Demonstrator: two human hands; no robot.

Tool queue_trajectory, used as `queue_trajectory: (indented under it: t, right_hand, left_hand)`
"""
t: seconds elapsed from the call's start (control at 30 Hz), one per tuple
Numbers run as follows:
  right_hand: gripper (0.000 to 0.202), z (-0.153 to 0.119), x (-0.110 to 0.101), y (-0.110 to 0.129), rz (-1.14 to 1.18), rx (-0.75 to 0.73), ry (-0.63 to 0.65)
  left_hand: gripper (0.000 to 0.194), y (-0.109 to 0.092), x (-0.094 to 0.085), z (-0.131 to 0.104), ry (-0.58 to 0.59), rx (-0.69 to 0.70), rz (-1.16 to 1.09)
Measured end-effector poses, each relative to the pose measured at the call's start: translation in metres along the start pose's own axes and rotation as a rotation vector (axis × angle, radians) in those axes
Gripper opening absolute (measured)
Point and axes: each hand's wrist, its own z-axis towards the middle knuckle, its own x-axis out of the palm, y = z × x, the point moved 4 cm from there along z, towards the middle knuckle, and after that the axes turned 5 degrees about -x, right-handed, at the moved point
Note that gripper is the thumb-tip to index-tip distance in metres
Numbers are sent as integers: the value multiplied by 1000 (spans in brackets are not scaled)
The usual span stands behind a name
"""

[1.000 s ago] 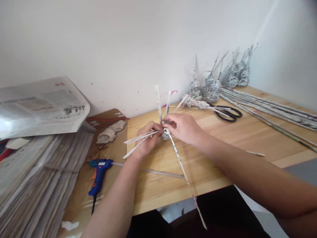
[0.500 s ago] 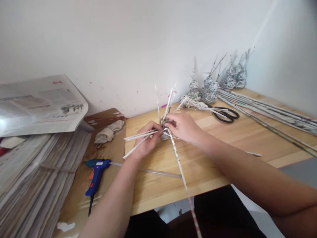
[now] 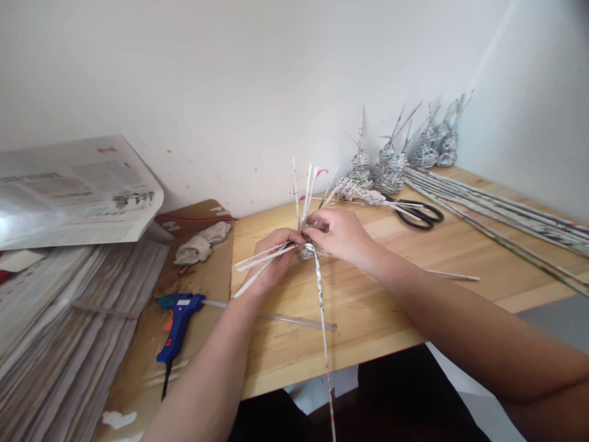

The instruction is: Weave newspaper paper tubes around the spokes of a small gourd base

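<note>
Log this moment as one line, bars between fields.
left hand: steadying woven paper piece | right hand: pinching at its top | long paper strand: hanging past table edge | glue gun: on cardboard | scissors: on table

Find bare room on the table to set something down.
Bare wood lies between scissors, long rods and right forearm, and between clear stick and front edge. Crowded: around left hand and right hand; by the woven figures.

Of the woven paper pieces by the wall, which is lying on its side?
The woven piece right beside the black-handled scissors, its loose ends pointing right across the handles. The other pieces stand upright.
</note>
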Motion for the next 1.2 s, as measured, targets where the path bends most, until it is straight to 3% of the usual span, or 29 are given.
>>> queue_trajectory:
  t: [0.17, 0.33, 0.47, 0.67, 0.8, 1.0, 1.2]
  right_hand:
    - [1, 0, 2, -3, 142, 77, 32]
    - [2, 2, 3, -8, 215, 51, 60]
    - [5, 2, 3, -8, 226, -49, 49]
    - [12, -5, 3, 6, 134, -316, 8]
    - [13, -8, 3, 10, 132, -375, -28]
    - [9, -9, 12, 2, 326, -249, -41]
    - [9, -5, 16, -5, 589, -98, -35]
  left_hand:
    - [6, 4, 3, -1, 3, 7, 29]
    - [4, 6, 3, -1, -28, -5, 13]
    - [2, 3, 1, 0, -41, -6, 52]
    - [6, 4, -1, 2, -17, 25, 194]
    - [10, 6, -2, 3, -18, 78, 186]
    - [8, 4, 1, 3, -27, 66, 129]
    - [3, 9, 1, 2, -87, -56, -40]
